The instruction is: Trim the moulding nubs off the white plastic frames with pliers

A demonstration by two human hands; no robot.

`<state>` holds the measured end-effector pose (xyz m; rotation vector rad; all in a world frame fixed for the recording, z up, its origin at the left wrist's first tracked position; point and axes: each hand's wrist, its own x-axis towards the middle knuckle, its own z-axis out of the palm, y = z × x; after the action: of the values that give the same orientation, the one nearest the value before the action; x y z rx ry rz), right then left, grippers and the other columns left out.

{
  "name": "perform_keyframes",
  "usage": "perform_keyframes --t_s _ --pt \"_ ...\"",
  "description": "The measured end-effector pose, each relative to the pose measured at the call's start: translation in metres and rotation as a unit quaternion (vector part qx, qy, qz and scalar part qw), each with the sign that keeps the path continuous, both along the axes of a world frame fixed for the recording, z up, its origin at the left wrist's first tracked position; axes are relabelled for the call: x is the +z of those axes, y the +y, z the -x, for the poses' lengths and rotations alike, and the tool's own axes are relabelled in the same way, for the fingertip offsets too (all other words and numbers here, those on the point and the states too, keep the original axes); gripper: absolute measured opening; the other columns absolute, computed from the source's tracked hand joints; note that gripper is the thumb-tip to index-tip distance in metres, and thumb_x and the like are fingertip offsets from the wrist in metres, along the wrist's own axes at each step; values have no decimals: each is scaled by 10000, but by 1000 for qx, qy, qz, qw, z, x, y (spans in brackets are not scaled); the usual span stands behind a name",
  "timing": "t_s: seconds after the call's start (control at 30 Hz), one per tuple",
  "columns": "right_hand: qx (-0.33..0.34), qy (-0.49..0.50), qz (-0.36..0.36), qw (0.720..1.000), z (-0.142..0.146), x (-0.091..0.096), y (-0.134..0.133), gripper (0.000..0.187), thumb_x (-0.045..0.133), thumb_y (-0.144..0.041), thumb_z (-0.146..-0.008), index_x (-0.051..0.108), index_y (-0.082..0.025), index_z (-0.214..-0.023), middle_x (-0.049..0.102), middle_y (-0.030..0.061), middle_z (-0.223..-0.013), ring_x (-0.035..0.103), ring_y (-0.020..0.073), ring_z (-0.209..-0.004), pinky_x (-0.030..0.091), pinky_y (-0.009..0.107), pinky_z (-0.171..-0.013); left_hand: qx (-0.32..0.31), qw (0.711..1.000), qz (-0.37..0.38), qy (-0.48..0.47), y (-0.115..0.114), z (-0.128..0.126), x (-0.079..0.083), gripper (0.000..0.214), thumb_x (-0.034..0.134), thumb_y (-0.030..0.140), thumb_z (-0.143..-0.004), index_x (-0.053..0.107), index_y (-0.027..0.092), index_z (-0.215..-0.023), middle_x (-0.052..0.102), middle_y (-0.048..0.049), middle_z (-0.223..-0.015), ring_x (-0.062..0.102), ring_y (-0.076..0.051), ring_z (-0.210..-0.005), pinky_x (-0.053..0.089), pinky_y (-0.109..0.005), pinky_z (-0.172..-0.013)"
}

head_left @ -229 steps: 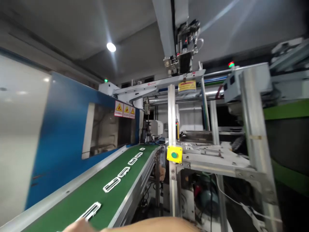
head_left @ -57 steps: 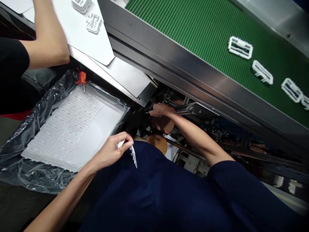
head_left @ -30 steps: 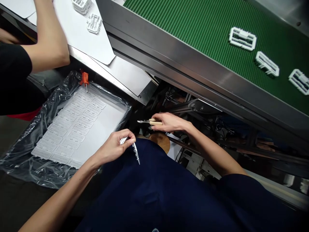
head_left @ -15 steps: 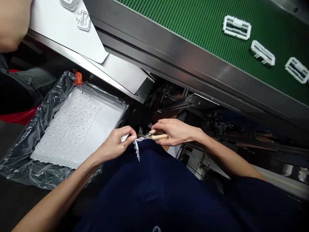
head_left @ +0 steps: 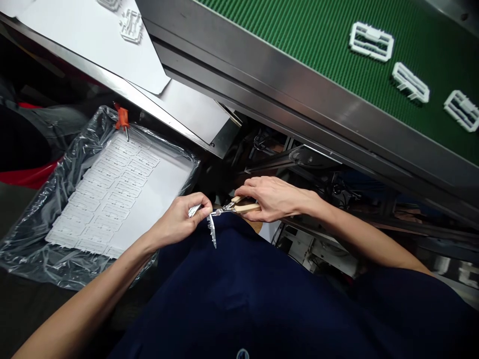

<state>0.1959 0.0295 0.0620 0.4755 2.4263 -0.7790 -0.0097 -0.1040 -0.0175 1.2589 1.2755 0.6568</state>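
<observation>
Since the last frames the pliers (head_left: 247, 207) have come across from the right, and their steel nose now sits at the white plastic part (head_left: 212, 232) in the left hand (head_left: 178, 222); whether the two touch or only lie just beside each other is too small to tell. The pliers lie almost level, with the wooden handles to the right and the nose pointing left. The right hand (head_left: 275, 198) is closed around those handles, palm down, its fingers pointing left and its forearm reaching in from the right. The left hand is closed too, pinching the part, with its forearm rising from the lower left. The part's toothed end points down and slightly right, over the navy shirt (head_left: 239, 299), and a sliver of white pokes out above the fingers. To the left lies a plastic-lined tray (head_left: 33, 249) holding a white sheet of parts (head_left: 112, 194), with an orange clip (head_left: 121, 118) at its edge. Above, white frames (head_left: 371, 42) sit on a green conveyor belt (head_left: 299, 30).
</observation>
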Motion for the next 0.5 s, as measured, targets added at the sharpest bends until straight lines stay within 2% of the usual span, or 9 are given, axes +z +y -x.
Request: perform_keyframes --t_s 0.5 --pt "-34 -2 -4 999 -5 -2 -3 417 517 -418 -827 573 -177 -1162 597 84 -947 574 223 -820 397 306 -689 15 1000 3 -19 1 -2 -1 201 489 344 -904 570 189 -803 604 -20 -814 542 -177 -764 406 -300 -726"
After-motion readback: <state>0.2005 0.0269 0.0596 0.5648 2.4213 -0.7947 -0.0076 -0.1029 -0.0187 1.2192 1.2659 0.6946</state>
